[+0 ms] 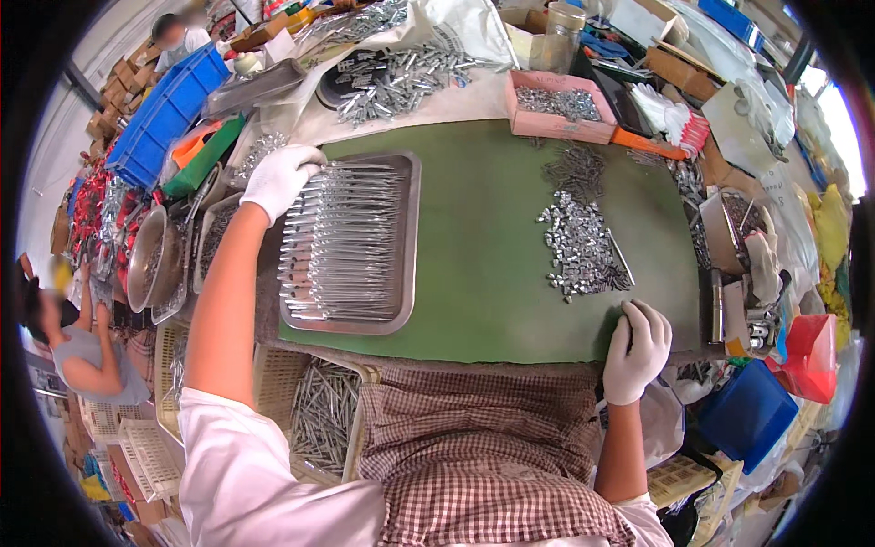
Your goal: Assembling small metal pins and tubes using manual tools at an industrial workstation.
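A metal tray (410,246) lies on the left part of a green mat (492,264); it is filled with long shiny metal rods laid in rows. My left hand (279,179), in a white glove, rests on the tray's far left corner, over the rod ends. My right hand (635,350), also gloved, presses on the mat's near right edge with fingers curled, holding nothing that I can see. A heap of small silver metal pieces (581,251) sits on the mat just beyond my right hand.
A pink box (558,123) of small metal parts stands at the mat's far edge. Behind it lie more metal parts on white sheeting. A basket of rods (324,415) sits by my lap. A blue crate (169,114) and steel bowls are left; another person sits far left.
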`<act>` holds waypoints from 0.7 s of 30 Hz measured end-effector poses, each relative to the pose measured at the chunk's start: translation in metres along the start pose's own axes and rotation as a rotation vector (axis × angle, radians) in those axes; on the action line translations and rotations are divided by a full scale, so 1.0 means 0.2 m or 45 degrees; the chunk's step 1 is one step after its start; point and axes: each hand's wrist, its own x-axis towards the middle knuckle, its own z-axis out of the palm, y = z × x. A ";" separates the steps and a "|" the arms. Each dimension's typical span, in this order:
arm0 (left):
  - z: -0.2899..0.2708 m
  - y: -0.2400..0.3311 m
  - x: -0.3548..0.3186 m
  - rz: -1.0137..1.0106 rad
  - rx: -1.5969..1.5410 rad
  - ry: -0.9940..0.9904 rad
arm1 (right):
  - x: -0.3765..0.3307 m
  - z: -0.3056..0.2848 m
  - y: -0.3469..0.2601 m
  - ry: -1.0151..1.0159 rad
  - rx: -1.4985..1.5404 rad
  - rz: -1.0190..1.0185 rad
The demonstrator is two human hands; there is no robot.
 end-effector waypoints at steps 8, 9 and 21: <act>0.07 -0.22 -0.06 0.100 0.056 0.165 | 0.03 0.01 -0.01 0.027 0.094 -0.023; 0.07 -0.30 -0.05 0.110 0.019 0.189 | 0.04 -0.03 -0.01 0.015 0.130 -0.021; -0.18 0.08 -0.62 0.113 0.191 0.566 | 0.61 -0.45 0.88 0.172 -0.935 0.365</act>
